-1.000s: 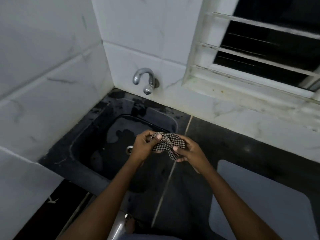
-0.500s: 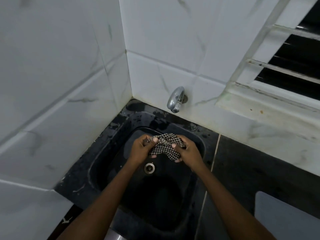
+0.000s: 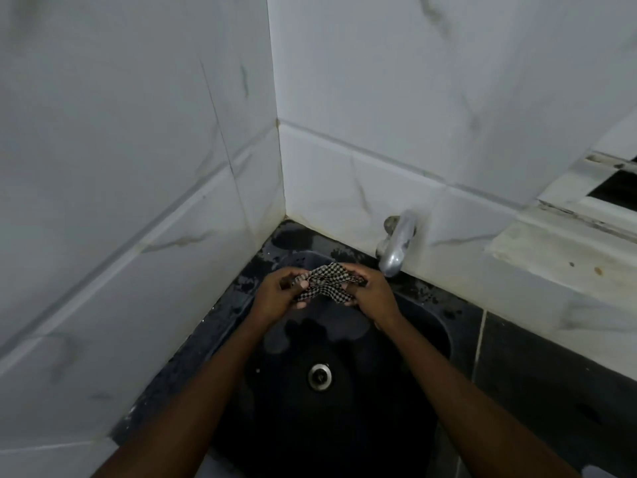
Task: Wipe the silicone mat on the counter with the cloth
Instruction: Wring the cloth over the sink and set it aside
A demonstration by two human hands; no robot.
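Both hands over the black sink (image 3: 220, 326), holding the checkered cloth (image 3: 325, 282) bunched between them. Left hand (image 3: 275, 298) at 9 o'clock of the cloth, fingers curled and pinched shut on its left edge, thumb on top. Right hand (image 3: 374, 294) at 3 o'clock, fingers closed around the right edge. Cloth crumpled, slack in the middle, clear of the basin floor

Chrome tap (image 3: 396, 246) on the back wall at roughly 1 o'clock from the cloth, spout just beside the right hand's knuckles; contact can't be told. No water stream visible. Drain (image 3: 320, 376) at 6 o'clock of the cloth, well below it, between the two forearms

White marble-look tiles (image 3: 138, 167) on left and back walls meet in a corner at 11 o'clock. Window frame (image 3: 586, 188) at 2 o'clock, far right edge. Dark counter (image 3: 551, 391) at 4 o'clock of the sink. A pale sliver at the bottom right corner could be the silicone mat, too little showing to confirm
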